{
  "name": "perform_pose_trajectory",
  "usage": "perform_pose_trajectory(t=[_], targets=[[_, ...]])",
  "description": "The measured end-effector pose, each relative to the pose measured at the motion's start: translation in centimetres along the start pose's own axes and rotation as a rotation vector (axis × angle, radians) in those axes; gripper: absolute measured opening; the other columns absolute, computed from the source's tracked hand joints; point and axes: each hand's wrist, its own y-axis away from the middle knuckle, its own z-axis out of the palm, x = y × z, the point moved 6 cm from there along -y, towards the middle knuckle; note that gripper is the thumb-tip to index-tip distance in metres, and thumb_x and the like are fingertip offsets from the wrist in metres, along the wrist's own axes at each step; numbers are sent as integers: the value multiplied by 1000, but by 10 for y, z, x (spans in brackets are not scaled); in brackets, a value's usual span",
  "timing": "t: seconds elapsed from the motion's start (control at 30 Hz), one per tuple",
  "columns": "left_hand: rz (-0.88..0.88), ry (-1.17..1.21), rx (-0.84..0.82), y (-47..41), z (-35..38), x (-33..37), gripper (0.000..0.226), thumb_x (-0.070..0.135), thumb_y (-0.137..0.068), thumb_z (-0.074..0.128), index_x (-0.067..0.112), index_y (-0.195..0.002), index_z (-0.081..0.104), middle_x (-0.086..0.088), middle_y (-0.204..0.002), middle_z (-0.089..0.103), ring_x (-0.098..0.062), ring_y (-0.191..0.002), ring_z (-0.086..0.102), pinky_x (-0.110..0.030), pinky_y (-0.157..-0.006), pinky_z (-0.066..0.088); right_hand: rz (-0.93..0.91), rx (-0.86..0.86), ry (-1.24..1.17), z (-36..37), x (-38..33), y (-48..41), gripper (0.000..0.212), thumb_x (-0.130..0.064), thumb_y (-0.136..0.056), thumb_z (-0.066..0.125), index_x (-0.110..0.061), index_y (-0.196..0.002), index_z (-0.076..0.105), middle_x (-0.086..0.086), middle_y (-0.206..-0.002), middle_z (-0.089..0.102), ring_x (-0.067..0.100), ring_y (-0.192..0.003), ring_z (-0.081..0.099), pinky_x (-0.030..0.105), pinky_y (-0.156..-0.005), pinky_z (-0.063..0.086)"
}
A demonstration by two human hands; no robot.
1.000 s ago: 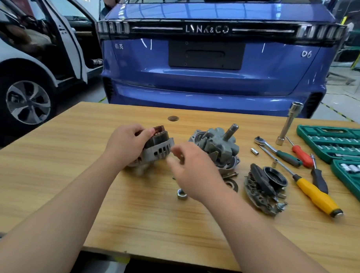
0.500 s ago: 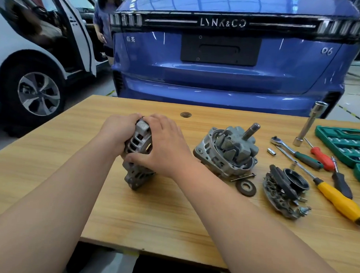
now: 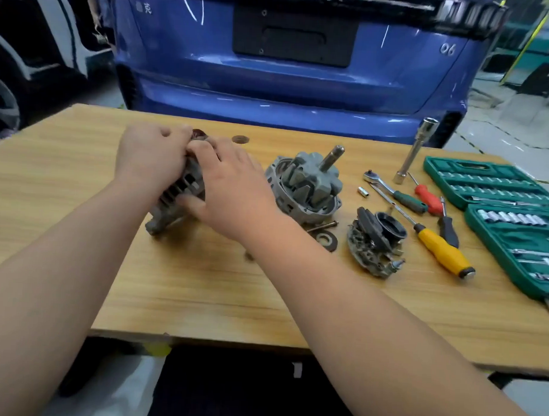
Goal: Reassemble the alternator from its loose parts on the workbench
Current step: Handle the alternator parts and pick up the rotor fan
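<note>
My left hand (image 3: 150,155) and my right hand (image 3: 233,187) both grip the grey slotted alternator housing with the stator (image 3: 180,192), which stands tilted on the wooden workbench (image 3: 202,283). Copper windings peek out between my hands at the top. To the right sits the other housing half with the claw-pole rotor and its shaft (image 3: 308,184) pointing up. A long bolt and a dark washer (image 3: 326,239) lie in front of it. The rectifier and black end cover (image 3: 376,242) lie further right.
A ratchet (image 3: 392,190), a red-handled tool (image 3: 427,194), a yellow screwdriver (image 3: 443,251), a black-handled tool (image 3: 448,228), a long socket tube (image 3: 415,150) and a small socket (image 3: 363,191) lie at the right. A green socket case (image 3: 515,235) stands open at the right edge. A blue car (image 3: 287,68) is parked behind the bench.
My right hand came over from the nut area onto the housing. Both hands have turned the housing, which now rests tilted on the bench. The camera view dropped and moved closer.
</note>
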Motion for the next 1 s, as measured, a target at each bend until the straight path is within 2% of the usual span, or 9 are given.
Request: perform_pose_trajectory(t=[0.27,0.5,0.57,0.63,0.7,0.77,0.87,0.93,1.0], targets=[[162,-158,-29,-6,30,9,51,44,-95,48,11,-57,50,-6,-54,46,-25,-55,41,-34,-50,29,7,-13,223,6,27,4,44,-36,-91,51,-28,-134,42,3,-133,44,28,-118,44,47,-100,34],[412,-426,-65,4,66,-5,31,44,-97,46,20,-87,63,2,-72,58,-22,-68,52,-33,-60,37,49,-260,316,38,38,21,41,-33,-94,47,-25,-134,47,7,-145,36,30,-133,30,58,-114,15],[520,-414,-54,6,72,-9,34,40,-96,48,14,-90,68,-6,-80,68,-29,-78,60,-40,-75,41,-13,-172,215,26,38,26,45,-34,-92,49,-21,-134,49,6,-142,43,27,-133,35,57,-114,17],[562,-388,-29,3,72,-14,33,40,-95,50,14,-91,70,-6,-81,69,-29,-80,59,-42,-81,38,9,102,53,-5,51,30,44,-30,-89,53,-14,-130,55,8,-132,54,26,-125,46,53,-110,30],[571,-368,-37,0,74,-18,31,41,-96,50,17,-93,69,-1,-78,62,-24,-81,52,-41,-83,32,161,412,-59,-40,84,36,43,-24,-87,57,-10,-127,54,7,-126,56,22,-119,49,43,-106,38],[537,-340,-81,-4,78,-21,27,41,-96,49,21,-100,67,3,-88,58,-20,-92,42,-40,-86,25,418,547,-163,-58,124,42,49,-25,-88,57,-11,-134,45,5,-132,49,17,-123,43,35,-107,36],[451,-339,-135,1,87,-27,37,43,-95,49,28,-129,50,0,-134,46,-22,-126,27,-43,-107,14,777,423,-461,-46,167,40,60,-33,-93,54,-18,-145,29,2,-140,41,13,-119,43,29,-94,44],[427,-278,-122,18,91,-31,55,43,-92,53,26,-142,35,-2,-150,26,-20,-138,11,-47,-117,5,896,283,-609,-27,178,40,56,-39,-95,52,-21,-144,32,0,-127,48,10,-98,49,26,-73,41],[413,-238,-114,34,95,-32,64,42,-91,54,25,-147,27,-2,-156,13,-17,-143,-1,-47,-119,-1,895,270,-578,-19,183,39,43,-37,-96,52,-22,-136,45,-7,-107,53,9,-90,49,25,-70,39]])
